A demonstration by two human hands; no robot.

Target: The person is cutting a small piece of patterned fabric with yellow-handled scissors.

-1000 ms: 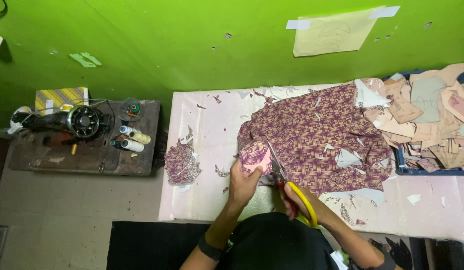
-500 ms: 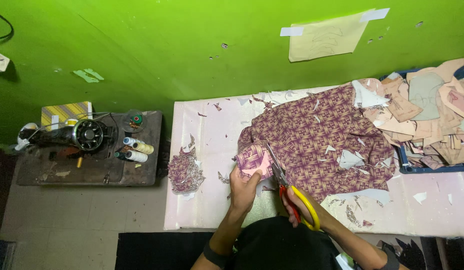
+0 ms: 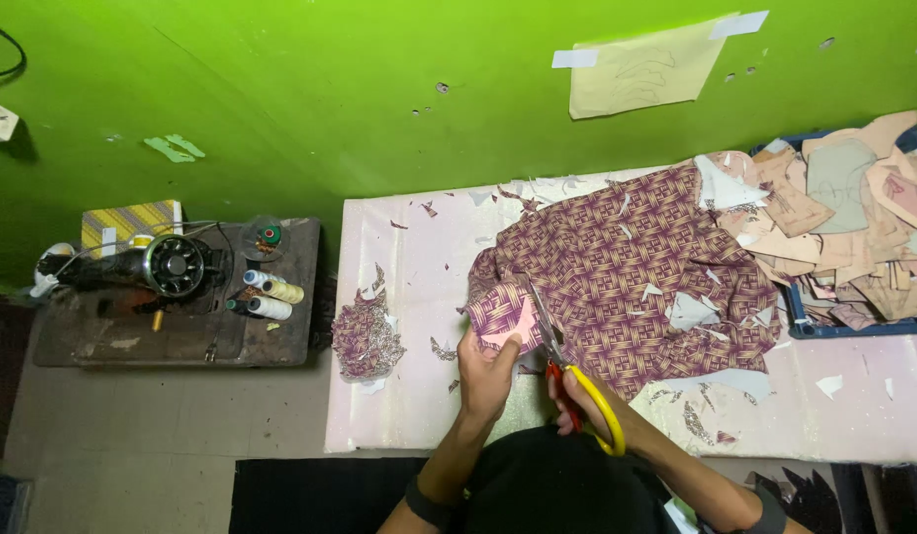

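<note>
- The left hand (image 3: pixel 486 371) pinches a small folded piece of maroon-and-cream woven-pattern cloth backed with pink paper (image 3: pixel 503 314), holding it just above the pale pink counter (image 3: pixel 399 396), near its middle.
- The right hand (image 3: pixel 582 396) is closed through the yellow-and-red handles of a pair of steel scissors (image 3: pixel 567 371); their blades reach far-left, right beside the held piece, at its right edge.
- The two hands sit close together, the cloth piece just far of the left thumb and left of the blades.
- A large sheet of the same maroon patterned fabric (image 3: pixel 627 272) spreads over the counter to the right and far side of the hands, touching the small piece.
- A heap of maroon cloth trimmings (image 3: pixel 365 336) lies at the counter's left edge, apart from the hands.
- A pile of tan and pink cut paper patterns (image 3: pixel 834 227) fills the far right.
- A black sewing machine on a dark wooden stand (image 3: pixel 172 267), with thread spools, stands well left of the counter.
</note>
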